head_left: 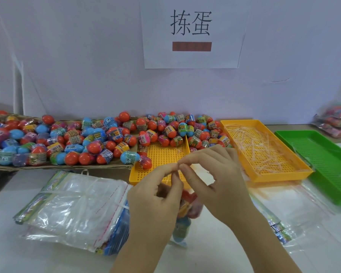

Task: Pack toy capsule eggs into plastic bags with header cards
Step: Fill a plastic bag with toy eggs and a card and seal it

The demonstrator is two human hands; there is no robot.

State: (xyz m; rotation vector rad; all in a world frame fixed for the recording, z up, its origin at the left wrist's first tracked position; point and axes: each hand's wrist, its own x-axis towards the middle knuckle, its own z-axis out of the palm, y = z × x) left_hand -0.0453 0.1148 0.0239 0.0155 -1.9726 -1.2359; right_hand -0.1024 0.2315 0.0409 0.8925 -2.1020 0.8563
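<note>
Pinching together above the middle of the white worktop (215, 251), the left hand (158, 196) and right hand (215, 174) meet fingertip to fingertip, each thumb and forefinger closed on something thin and clear that is too slight to make out. Just below the hands, partly hidden by them, lies a filled bag (185, 213) showing orange and blue eggs through the plastic; whether either hand touches it cannot be told.

A stack of empty plastic bags (75, 209) with printed header cards sits on the worktop to the left, tied with a white band. More clear bags (283, 205) lie flat to the right, their printed cards at the near edge.

Behind the hands, a great heap of capsule eggs (67, 140), mostly orange and blue with printed wrappers, covers a sheet of cardboard (67, 167) on the left and spills into a yellow perforated tray (161, 154). A second yellow tray (264, 150) to the right holds a tangle of thin clear strips. Beside it stands a green tray (323, 162), angled the same way. At the far right edge, a blurred pile of packed bags (337, 121) rests against the wall. A paper sign (193, 32) with two large characters hangs on the white wall above.
</note>
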